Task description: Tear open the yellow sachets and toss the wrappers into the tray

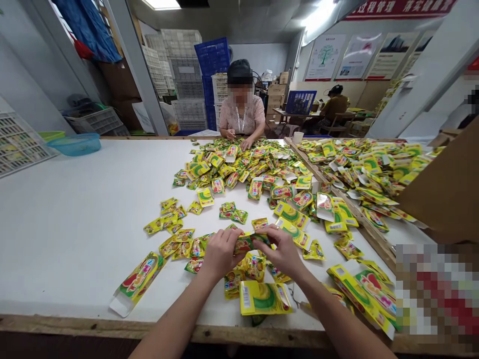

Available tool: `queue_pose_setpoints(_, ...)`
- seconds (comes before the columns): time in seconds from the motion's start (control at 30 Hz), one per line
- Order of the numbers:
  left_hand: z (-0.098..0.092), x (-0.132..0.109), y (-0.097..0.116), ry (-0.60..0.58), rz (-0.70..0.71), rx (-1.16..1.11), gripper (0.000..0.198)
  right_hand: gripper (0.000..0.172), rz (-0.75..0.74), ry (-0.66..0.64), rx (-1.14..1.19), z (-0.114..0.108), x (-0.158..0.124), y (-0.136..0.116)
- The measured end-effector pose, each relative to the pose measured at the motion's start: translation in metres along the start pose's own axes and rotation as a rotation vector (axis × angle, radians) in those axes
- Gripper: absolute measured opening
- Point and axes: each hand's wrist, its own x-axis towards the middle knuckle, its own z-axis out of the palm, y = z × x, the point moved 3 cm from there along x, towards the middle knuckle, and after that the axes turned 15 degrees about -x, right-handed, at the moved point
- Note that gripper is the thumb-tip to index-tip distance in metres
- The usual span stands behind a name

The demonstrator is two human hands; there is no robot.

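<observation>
Near the front middle of the table, my left hand (221, 252) is closed round a small yellow, green and red candy box (244, 244). My right hand (280, 250) pinches a dark green candy packet (261, 239) at the right end of that box; how far the two overlap is hidden by the fingers. Loose yellow packets (254, 266) lie on the table just under both hands. A flat yellow-green box (266, 298) rests between my forearms, and an open-ended box (138, 281) lies to the left.
Across the white table (93, 214), a co-worker (242, 112) handles a large heap of packets and boxes (232, 164). A wooden divider (337, 192) separates another heap of boxes (374, 164). A brown carton (445, 184) stands at right, a blue basket (77, 144) at far left.
</observation>
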Motion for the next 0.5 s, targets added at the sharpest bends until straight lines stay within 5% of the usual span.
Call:
queue_pose_setpoints(0.23,0.006,-0.001,0.005,-0.071,-0.169,-0.221,0.046,0.032,0.206,0.338,0.255,0.009,-0.009,0.002)
queue_pose_setpoints(0.5,0.005,-0.005,0.01,0.05,-0.218,-0.318,0.042,0.02,0.015,0.398,-0.144,0.013,-0.015,-0.013)
